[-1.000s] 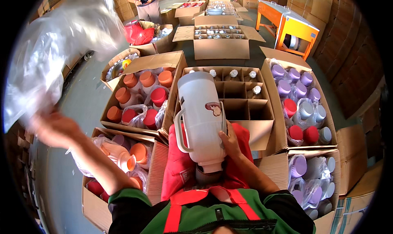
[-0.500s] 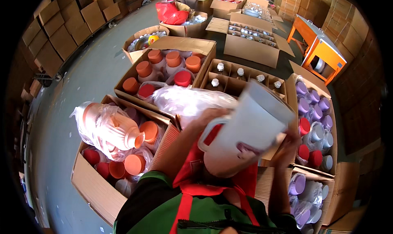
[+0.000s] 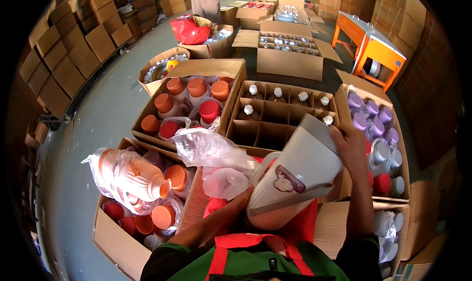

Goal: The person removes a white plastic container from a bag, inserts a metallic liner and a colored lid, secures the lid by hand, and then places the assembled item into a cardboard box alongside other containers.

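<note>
A white jug point(image 3: 300, 168) with a side handle, a brown printed figure and a peach-coloured base tilts in front of my chest. A grey strip point(image 3: 290, 200) crosses its lower side. My right hand point(image 3: 348, 142) grips its upper right edge, fingers partly behind it. My left hand point(image 3: 242, 200) is closed at the handle side, low on the jug; its fingers are mostly hidden. Crumpled clear plastic bag point(image 3: 211, 151) lies right by my left hand; whether the fingers hold it too I cannot tell. Left of it, a bagged peach jug point(image 3: 132, 177) rests on an open carton point(image 3: 120, 241).
Beyond my hands stands a divided carton point(image 3: 263, 144) with several white-capped bottles. Cartons of orange- and red-capped flasks point(image 3: 196, 87) and purple-capped flasks point(image 3: 377, 127) flank it. Farther off are an orange table point(image 3: 373, 55), more cartons point(image 3: 290, 65) and a standing person point(image 3: 204, 3).
The jug has turned in my hands, so its print now faces me more fully and a grey strip shows. My right hand has risen along its edge. The plastic bag hangs farther left and looser.
</note>
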Motion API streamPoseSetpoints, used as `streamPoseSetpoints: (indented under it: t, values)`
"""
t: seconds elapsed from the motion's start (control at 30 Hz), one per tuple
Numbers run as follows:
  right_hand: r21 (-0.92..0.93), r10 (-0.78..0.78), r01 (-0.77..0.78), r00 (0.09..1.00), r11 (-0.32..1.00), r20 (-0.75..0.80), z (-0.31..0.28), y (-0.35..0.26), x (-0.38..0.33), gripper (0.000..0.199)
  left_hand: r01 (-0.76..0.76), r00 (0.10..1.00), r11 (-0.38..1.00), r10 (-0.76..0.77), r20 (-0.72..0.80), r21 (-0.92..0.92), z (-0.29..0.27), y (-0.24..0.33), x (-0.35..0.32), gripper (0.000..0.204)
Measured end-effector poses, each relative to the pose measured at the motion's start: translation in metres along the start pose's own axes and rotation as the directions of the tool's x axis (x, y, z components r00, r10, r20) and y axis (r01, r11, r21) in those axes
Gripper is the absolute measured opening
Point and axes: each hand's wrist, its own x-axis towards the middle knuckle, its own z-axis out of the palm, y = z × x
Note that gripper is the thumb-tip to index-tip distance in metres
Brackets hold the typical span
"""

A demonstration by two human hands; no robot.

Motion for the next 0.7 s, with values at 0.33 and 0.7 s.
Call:
streamPoseSetpoints:
  t: [0.33, 0.7]
  values:
    - [0.019, -0.502, 0.577, 0.693, 0.817, 0.518, 0.067, -0.033, 0.087, 0.041, -0.136, 0.868, -0.051, 0.475, 0.144, 0.989, 0.016, 0.029, -0.088, 0.056]
    - [0.13, -0.657, 0.645, 0.743, 0.753, 0.124, 0.114, -0.058, 0.057, 0.043, -0.69, 0.723, 0.607, 0.582, 0.371, 0.393, 0.08, 0.204, 0.076, 0.074]
